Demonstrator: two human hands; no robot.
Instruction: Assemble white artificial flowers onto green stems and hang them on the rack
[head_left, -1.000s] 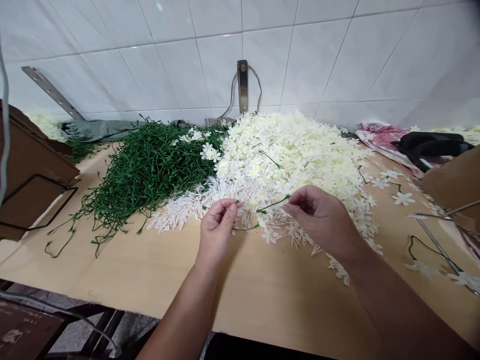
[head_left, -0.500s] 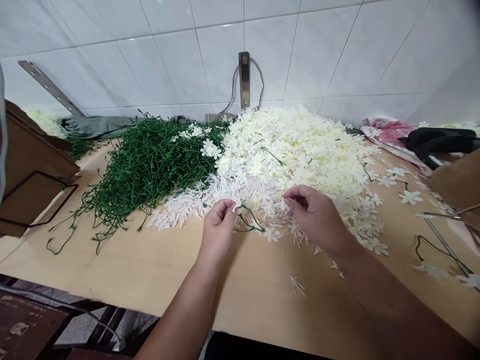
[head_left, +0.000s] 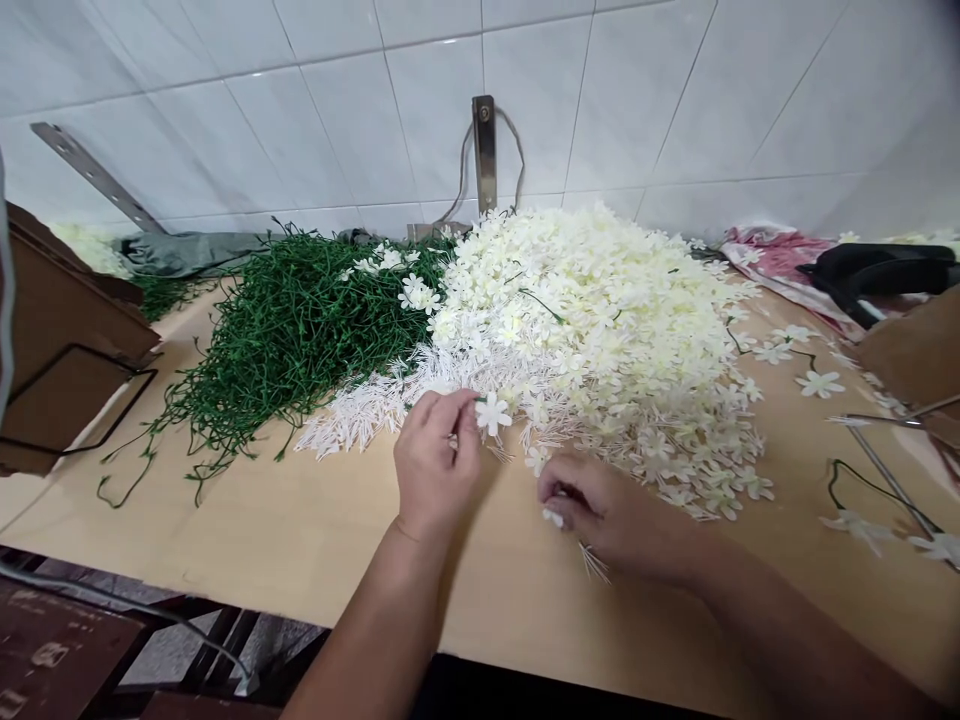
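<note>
My left hand [head_left: 439, 435] is closed in a pinch on an artificial flower stem; a bit of green shows at the fingertips. A white artificial flower [head_left: 493, 413] faces up just right of those fingers. My right hand [head_left: 589, 505] hovers low over the table with its fingers pinched together. At its fingertips shows a small white flower [head_left: 553, 517], partly hidden by the thumb. Behind both hands lie a heap of cream flowers [head_left: 600, 300], a pile of white stamens [head_left: 367, 410] and a tangle of green stems [head_left: 307, 310].
A loose stamen bunch [head_left: 594, 563] lies on the tabletop [head_left: 315, 540] near my right hand. Flowered stems and a metal rod [head_left: 889, 475] are at the right. A brown box [head_left: 71, 340] stands left, a black-handled tool [head_left: 877, 275] far right. A tiled wall closes the back.
My right hand has dropped toward the table's front, away from the flower heap. My left hand has turned, and the white flower now sits beside its fingertips; the green stem is mostly hidden.
</note>
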